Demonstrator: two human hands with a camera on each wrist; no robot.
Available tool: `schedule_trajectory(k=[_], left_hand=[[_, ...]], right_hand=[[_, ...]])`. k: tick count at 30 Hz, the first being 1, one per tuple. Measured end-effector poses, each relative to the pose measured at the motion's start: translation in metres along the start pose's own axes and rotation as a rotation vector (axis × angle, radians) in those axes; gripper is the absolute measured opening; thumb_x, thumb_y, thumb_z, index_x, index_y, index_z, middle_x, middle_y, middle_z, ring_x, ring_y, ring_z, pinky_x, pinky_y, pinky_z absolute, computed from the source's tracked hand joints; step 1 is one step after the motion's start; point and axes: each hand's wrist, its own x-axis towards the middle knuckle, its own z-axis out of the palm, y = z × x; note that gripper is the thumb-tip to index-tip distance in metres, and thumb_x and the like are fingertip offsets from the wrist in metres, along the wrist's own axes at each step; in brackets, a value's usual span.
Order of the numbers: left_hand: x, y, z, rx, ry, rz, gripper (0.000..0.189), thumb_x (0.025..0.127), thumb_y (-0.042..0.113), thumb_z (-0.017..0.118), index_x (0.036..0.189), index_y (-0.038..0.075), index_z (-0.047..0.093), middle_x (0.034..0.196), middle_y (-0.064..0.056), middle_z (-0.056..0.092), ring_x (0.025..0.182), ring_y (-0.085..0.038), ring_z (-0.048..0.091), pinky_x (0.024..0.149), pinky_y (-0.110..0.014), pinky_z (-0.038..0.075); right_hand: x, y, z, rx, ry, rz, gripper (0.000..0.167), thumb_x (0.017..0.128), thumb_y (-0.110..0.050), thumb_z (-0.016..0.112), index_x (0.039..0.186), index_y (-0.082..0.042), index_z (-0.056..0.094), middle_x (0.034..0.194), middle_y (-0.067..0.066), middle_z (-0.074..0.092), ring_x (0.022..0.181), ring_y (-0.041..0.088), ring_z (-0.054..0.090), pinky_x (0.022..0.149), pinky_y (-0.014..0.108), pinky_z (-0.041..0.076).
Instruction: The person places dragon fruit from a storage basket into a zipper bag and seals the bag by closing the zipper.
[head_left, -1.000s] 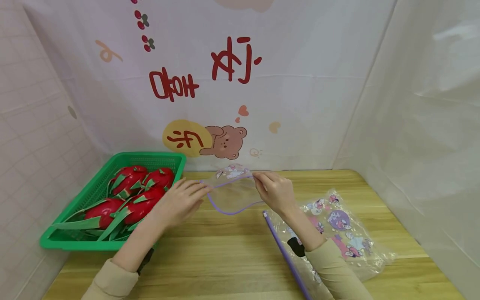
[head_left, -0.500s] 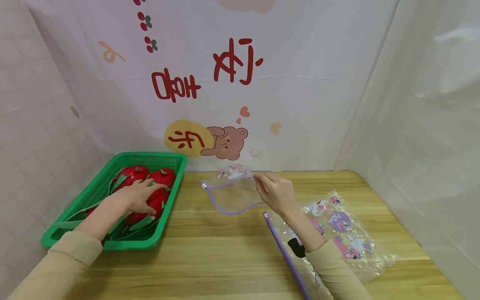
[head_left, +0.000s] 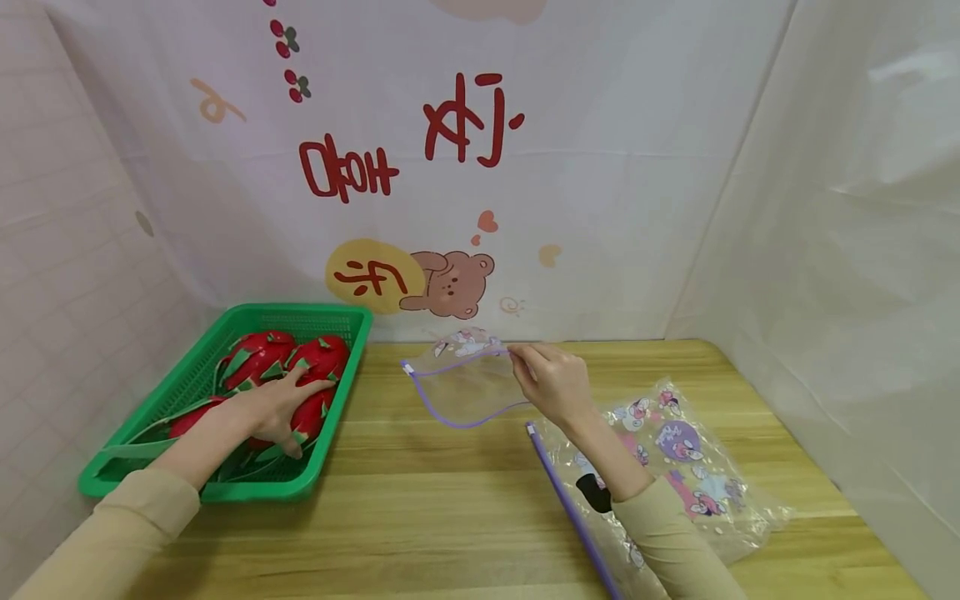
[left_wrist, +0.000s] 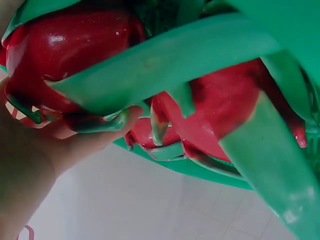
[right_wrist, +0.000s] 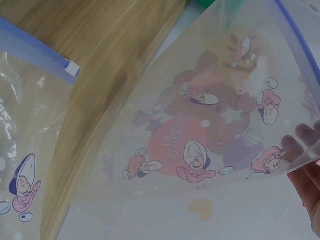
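Note:
My left hand [head_left: 264, 408] reaches into the green basket [head_left: 320, 462], palm down with fingers spread round a red toy dragon fruit [head_left: 313, 412]. In the left wrist view that dragon fruit [left_wrist: 75, 50] lies between thumb and fingers, a green leaf crossing in front of it. Several more red dragon fruits [head_left: 258, 354] with green leaves fill the basket. My right hand [head_left: 553, 382] pinches the rim of a clear zip bag [head_left: 468, 400] with purple zip edges, its mouth parted. Cartoon prints cover the held bag's side [right_wrist: 200, 125] in the right wrist view.
A second clear printed zip bag [head_left: 675, 442] lies flat on the wooden table [head_left: 420, 517], under the right forearm, its purple zip [head_left: 573, 508] facing left. Behind the table hangs a white printed cloth [head_left: 600, 208]; pale sheets close off both sides.
The left hand has let go of the bag's left corner and moved left into the basket, settling round a dragon fruit. The right hand keeps its pinch on the bag in the same place.

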Motion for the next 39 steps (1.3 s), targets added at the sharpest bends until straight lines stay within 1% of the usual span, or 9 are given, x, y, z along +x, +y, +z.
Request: schedule_trajectory(k=[4,10,13,16,19,24,29,33,39], left_hand=[[-0.001,0.001,-0.001,-0.004,0.004,-0.003,0.103,0.06,0.032,0.088,0.144,0.009,0.035,0.147,-0.037,0.02,0.119,-0.061,0.041,0.086,-0.085,0.022],[-0.002,0.001,-0.003,0.004,0.031,0.005,0.1,0.058,0.032,0.088,0.143,0.013,0.038,0.147,-0.034,0.023,0.127,-0.061,0.029,0.084,-0.083,0.028],[-0.005,0.0,-0.005,0.009,0.061,0.019,0.1,0.057,0.032,0.088,0.142,0.014,0.038,0.146,-0.033,0.025,0.126,-0.06,0.032,0.083,-0.078,0.036],[-0.008,0.002,-0.008,0.02,0.097,0.03,0.098,0.058,0.032,0.088,0.141,0.015,0.039,0.146,-0.032,0.027,0.119,-0.058,0.041,0.079,-0.069,0.046],[-0.01,0.005,-0.011,0.043,0.139,0.038,0.098,0.057,0.031,0.088,0.141,0.015,0.04,0.145,-0.032,0.029,0.11,-0.055,0.05,0.075,-0.062,0.051],[-0.016,0.01,-0.016,0.089,0.239,0.067,0.096,0.057,0.027,0.088,0.14,0.013,0.042,0.143,-0.032,0.032,0.106,-0.048,0.054,0.074,-0.057,0.053],[-0.024,0.019,-0.021,0.117,0.321,0.09,0.095,0.058,0.025,0.088,0.141,0.014,0.041,0.143,-0.029,0.032,0.112,-0.051,0.05,0.073,-0.056,0.054],[-0.028,0.028,-0.025,0.153,0.384,0.133,0.097,0.057,0.025,0.089,0.14,0.015,0.041,0.142,-0.028,0.034,0.114,-0.051,0.049,0.072,-0.057,0.054],[-0.033,0.048,-0.035,0.185,0.437,0.165,0.097,0.057,0.027,0.089,0.141,0.016,0.042,0.143,-0.026,0.035,0.118,-0.051,0.048,0.07,-0.056,0.055]], right_hand=[[0.0,0.001,0.0,-0.008,-0.007,0.0,0.009,0.08,-0.003,0.068,0.087,-0.006,0.073,0.078,0.006,0.074,0.059,0.016,0.068,0.049,0.022,0.052],[-0.001,0.001,-0.001,-0.009,-0.012,0.001,0.009,0.081,-0.004,0.068,0.087,-0.006,0.073,0.077,0.006,0.074,0.057,0.015,0.067,0.048,0.022,0.051],[0.0,0.001,-0.001,-0.007,-0.013,0.002,0.008,0.081,-0.004,0.067,0.087,-0.006,0.073,0.076,0.006,0.073,0.055,0.015,0.066,0.047,0.021,0.05],[0.0,0.001,-0.001,-0.007,-0.015,0.003,0.008,0.081,-0.005,0.068,0.087,-0.006,0.073,0.075,0.006,0.073,0.054,0.015,0.065,0.046,0.021,0.049],[0.0,0.0,-0.001,-0.01,-0.014,0.004,0.008,0.081,-0.005,0.068,0.087,-0.006,0.073,0.075,0.005,0.073,0.054,0.015,0.065,0.045,0.021,0.049],[0.0,-0.001,0.0,-0.015,-0.002,-0.001,0.008,0.08,-0.006,0.069,0.086,-0.007,0.073,0.075,0.005,0.073,0.054,0.015,0.065,0.045,0.022,0.049],[0.0,-0.001,0.001,-0.023,-0.008,0.007,0.007,0.08,-0.005,0.068,0.086,-0.007,0.073,0.074,0.005,0.073,0.054,0.015,0.065,0.045,0.022,0.049],[0.0,0.0,0.002,-0.019,-0.01,0.006,0.007,0.08,-0.005,0.069,0.086,-0.007,0.073,0.074,0.005,0.073,0.054,0.015,0.065,0.045,0.021,0.049],[0.001,-0.001,0.002,-0.018,-0.013,0.006,0.007,0.081,-0.004,0.068,0.086,-0.006,0.073,0.076,0.006,0.073,0.056,0.016,0.067,0.047,0.022,0.051]])
